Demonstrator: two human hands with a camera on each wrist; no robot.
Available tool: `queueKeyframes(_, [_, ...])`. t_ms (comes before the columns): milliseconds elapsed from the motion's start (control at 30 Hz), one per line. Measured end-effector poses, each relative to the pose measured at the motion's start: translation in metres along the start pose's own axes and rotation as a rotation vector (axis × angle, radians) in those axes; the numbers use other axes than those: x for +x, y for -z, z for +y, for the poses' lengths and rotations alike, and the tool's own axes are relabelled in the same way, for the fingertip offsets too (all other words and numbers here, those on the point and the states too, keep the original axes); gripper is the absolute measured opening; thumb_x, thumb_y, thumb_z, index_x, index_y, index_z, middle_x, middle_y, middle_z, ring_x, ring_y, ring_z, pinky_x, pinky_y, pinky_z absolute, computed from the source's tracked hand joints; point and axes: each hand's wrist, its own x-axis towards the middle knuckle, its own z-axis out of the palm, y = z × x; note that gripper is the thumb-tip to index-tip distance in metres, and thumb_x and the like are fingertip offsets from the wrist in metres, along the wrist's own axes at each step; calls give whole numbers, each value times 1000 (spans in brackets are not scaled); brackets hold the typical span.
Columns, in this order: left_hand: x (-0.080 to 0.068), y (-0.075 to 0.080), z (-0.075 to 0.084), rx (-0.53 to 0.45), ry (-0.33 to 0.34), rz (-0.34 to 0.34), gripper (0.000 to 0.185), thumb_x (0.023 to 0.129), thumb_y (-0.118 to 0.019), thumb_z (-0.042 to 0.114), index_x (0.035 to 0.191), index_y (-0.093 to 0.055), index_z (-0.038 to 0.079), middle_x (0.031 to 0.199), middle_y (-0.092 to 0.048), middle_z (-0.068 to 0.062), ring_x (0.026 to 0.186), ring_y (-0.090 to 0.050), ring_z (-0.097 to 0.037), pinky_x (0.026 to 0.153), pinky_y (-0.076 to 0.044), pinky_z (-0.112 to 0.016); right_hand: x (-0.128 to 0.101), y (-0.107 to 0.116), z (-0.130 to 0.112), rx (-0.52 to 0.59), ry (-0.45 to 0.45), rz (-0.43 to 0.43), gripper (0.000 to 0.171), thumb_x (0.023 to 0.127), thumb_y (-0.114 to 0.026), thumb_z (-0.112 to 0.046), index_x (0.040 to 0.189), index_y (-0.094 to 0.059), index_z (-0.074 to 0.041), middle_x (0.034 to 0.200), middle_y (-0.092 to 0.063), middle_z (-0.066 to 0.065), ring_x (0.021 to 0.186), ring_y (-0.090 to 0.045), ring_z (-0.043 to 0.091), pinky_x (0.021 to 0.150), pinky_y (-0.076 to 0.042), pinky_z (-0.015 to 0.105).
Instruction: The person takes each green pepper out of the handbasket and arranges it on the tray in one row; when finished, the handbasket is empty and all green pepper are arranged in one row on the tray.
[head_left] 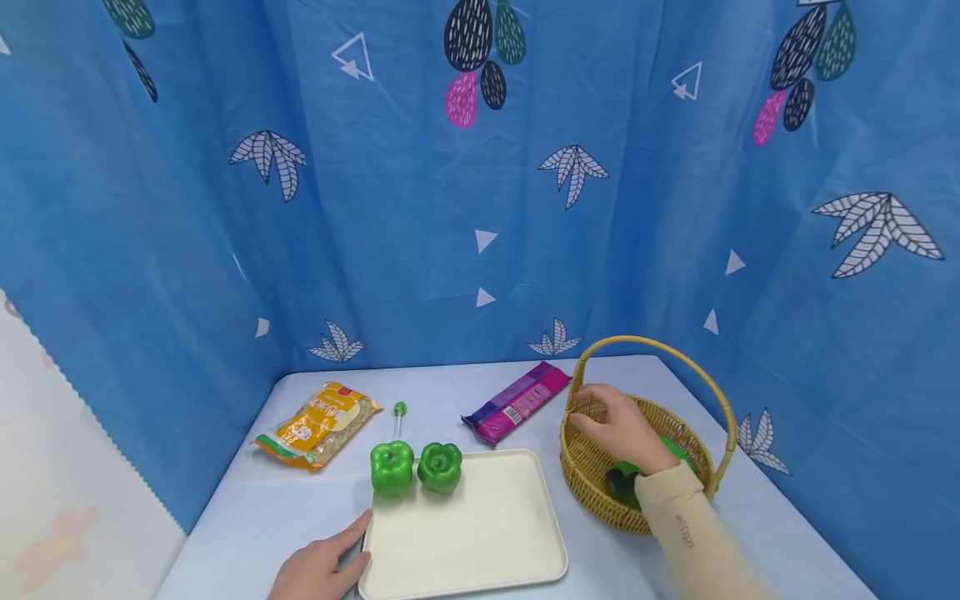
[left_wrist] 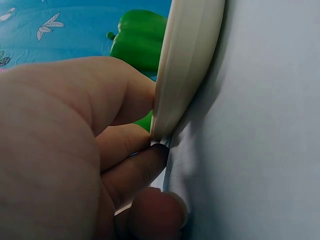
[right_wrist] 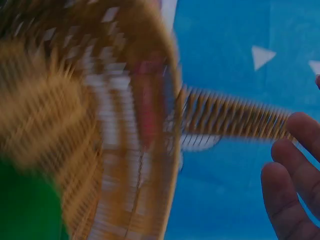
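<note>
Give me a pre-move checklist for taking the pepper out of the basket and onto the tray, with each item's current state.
1. Left hand steadies the tray: ok, fingers touch its near left corner.
2. Right hand above the basket, open for a grip: ok, fingers spread, holding nothing.
3. Green pepper in the basket reachable: cannot tell, mostly hidden by the arm.
4. Free space on the tray: ok, two green peppers sit only at its far left edge.
5. Basket handle clear of the hand: ok, arched above.
</note>
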Motion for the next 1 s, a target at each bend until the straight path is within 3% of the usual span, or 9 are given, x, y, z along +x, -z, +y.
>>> queueKeyframes(133, [1, 1, -1, 22, 2, 8, 72, 84, -51, 62, 141, -42, 17, 112, -64, -7, 89, -64, -25, 70, -51, -49, -11, 15, 30, -55, -40, -43, 38, 87, -61, -46, 116, -59, -21, 124, -55, 6, 115, -50, 30, 88, -46, 51])
queueKeyframes(267, [2, 1, -3, 22, 12, 19, 73, 84, -51, 63, 141, -42, 19, 114, -64, -5, 91, -64, -24, 70, -52, -48, -16, 16, 49, -128, -76, -91, 51, 85, -59, -54, 118, -59, -16, 120, -58, 7, 113, -52, 31, 88, -46, 51])
queueKeyframes(467, [2, -2, -2, 3, 14, 21, 73, 84, -51, 63, 141, -42, 19, 115, -64, -6, 92, -64, -24, 71, -52, -48, -18, 6, 72, -127, -108, -92, 37, 88, -62, -39, 116, -60, -15, 117, -59, 7, 110, -53, 34, 85, -47, 51])
queueKeyframes(700, [2, -5, -2, -12, -16, -10, 72, 85, -50, 62, 140, -43, 16, 103, -67, -3, 84, -63, -18, 67, -52, -45, -21, -7, 89, -114, -157, -70, 32, 88, -63, -36, 112, -62, -14, 112, -61, 4, 104, -57, 28, 80, -50, 47])
queueKeyframes(1000, [0, -2, -1, 7, -1, 7, 73, 84, -50, 63, 141, -42, 17, 111, -65, -5, 85, -63, -17, 70, -52, -46, -20, -18, 88, -234, -192, -183, 27, 81, -67, -24, 107, -66, -16, 102, -64, -1, 80, -57, 12, 64, -48, 31])
